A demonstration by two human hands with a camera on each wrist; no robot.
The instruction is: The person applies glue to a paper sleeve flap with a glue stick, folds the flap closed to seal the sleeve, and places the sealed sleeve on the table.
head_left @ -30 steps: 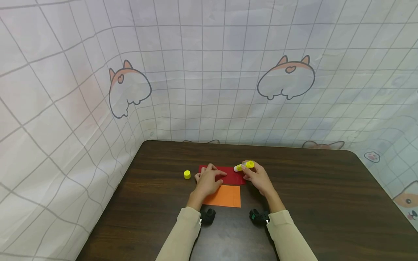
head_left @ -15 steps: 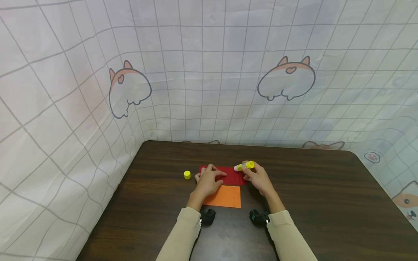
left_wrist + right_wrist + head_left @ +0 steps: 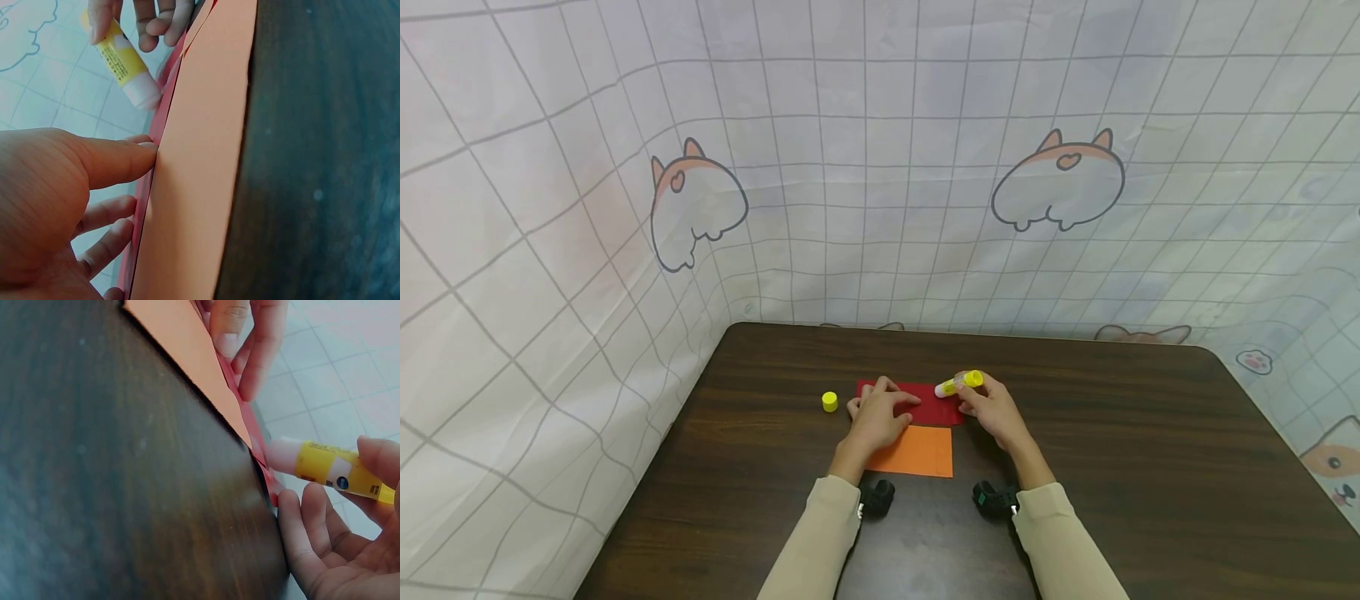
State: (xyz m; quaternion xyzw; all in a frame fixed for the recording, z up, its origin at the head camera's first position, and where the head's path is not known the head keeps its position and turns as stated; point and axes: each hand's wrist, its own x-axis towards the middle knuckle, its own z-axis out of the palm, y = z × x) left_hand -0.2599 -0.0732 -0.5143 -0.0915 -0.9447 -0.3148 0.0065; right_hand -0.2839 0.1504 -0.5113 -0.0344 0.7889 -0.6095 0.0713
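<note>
A yellow glue stick [image 3: 957, 383] with a white end is pinched in my right hand [image 3: 996, 412]. Its white end points down and left at a red paper [image 3: 934, 410]; in the right wrist view the glue stick [image 3: 328, 467] meets or nearly meets the red strip. My left hand [image 3: 878, 419] rests on the red paper with fingers spread, thumb near its front edge. Directly in front of the red lies an orange paper [image 3: 925, 452], partly covered by the left hand. Whether the two papers are joined cannot be told.
A yellow cap [image 3: 830, 402] stands on the dark wooden table [image 3: 1112, 433], left of the papers. Behind and to the left hangs a white gridded curtain [image 3: 880, 192] with animal drawings. Black wrist cameras sit under both sleeves.
The glue stick's white end has shifted slightly left and toward me over the red paper. My left hand and both papers look the same.
</note>
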